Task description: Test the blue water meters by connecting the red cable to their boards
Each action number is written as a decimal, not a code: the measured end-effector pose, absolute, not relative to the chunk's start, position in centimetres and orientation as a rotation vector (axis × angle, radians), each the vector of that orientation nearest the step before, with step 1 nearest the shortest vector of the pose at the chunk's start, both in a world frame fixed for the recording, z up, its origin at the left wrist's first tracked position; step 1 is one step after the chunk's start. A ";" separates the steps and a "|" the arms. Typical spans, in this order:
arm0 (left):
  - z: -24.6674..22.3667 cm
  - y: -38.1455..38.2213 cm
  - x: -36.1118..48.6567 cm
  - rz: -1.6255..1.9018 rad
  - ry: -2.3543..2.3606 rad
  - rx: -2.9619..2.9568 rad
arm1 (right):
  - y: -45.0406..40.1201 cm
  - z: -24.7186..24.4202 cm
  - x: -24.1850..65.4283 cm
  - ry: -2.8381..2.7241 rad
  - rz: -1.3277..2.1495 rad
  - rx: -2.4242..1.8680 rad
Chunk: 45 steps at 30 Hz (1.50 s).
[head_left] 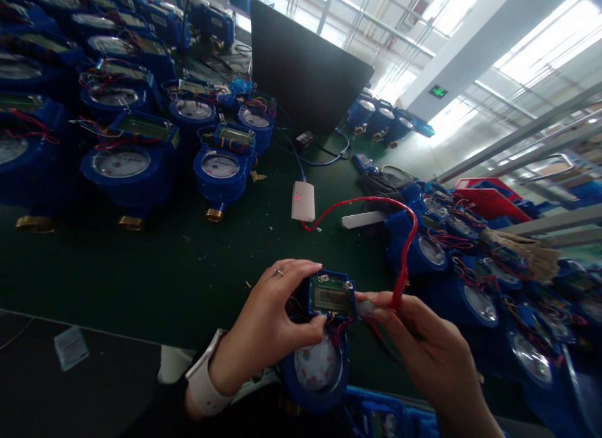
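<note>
Blue meter (332,297) — between both hands, table edge near

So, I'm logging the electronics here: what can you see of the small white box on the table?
The white box is a small oblong, plastic-looking, with a red glow on its top face. It lies flat on the green table. A blue cable enters its far end, a red cable leaves its near end; nobody touches it.
</note>
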<state>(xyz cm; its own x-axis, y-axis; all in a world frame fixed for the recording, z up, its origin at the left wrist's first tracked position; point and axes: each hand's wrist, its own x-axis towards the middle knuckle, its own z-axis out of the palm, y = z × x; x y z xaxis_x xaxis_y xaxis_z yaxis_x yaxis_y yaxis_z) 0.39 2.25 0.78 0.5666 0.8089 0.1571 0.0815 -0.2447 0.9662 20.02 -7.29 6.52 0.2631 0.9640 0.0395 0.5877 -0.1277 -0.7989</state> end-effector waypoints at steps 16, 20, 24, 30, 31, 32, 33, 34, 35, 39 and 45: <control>0.8 2.3 0.5 0.824 0.744 1.700 | -6.8 7.3 20.2 -1.503 0.667 -1.886; 0.7 2.3 0.4 0.829 0.734 1.710 | -6.7 7.5 20.2 -1.544 0.651 -1.917; 0.5 2.3 0.4 0.840 0.720 1.704 | -6.6 7.5 20.1 -1.565 0.638 -1.912; 0.5 2.1 0.3 0.845 0.723 1.701 | -6.7 6.9 20.2 -1.524 0.685 -1.920; 0.5 2.1 0.3 0.843 0.723 1.701 | -6.8 6.8 20.2 -1.504 0.685 -1.913; 0.5 2.1 0.3 0.842 0.724 1.701 | -6.8 6.7 20.2 -1.488 0.686 -1.910; 0.5 2.1 0.3 0.840 0.724 1.701 | -6.8 6.6 20.2 -1.476 0.691 -1.906; 0.5 2.1 0.3 0.836 0.726 1.700 | -6.8 6.6 20.2 -1.470 0.700 -1.900; 0.5 2.1 0.3 0.837 0.726 1.698 | -6.8 6.6 20.2 -1.468 0.707 -1.894; 0.4 2.1 0.3 0.843 0.727 1.693 | -6.8 6.7 20.2 -1.473 0.713 -1.887; 0.4 2.2 0.2 0.843 0.732 1.707 | -6.8 6.2 20.3 -1.553 0.672 -1.825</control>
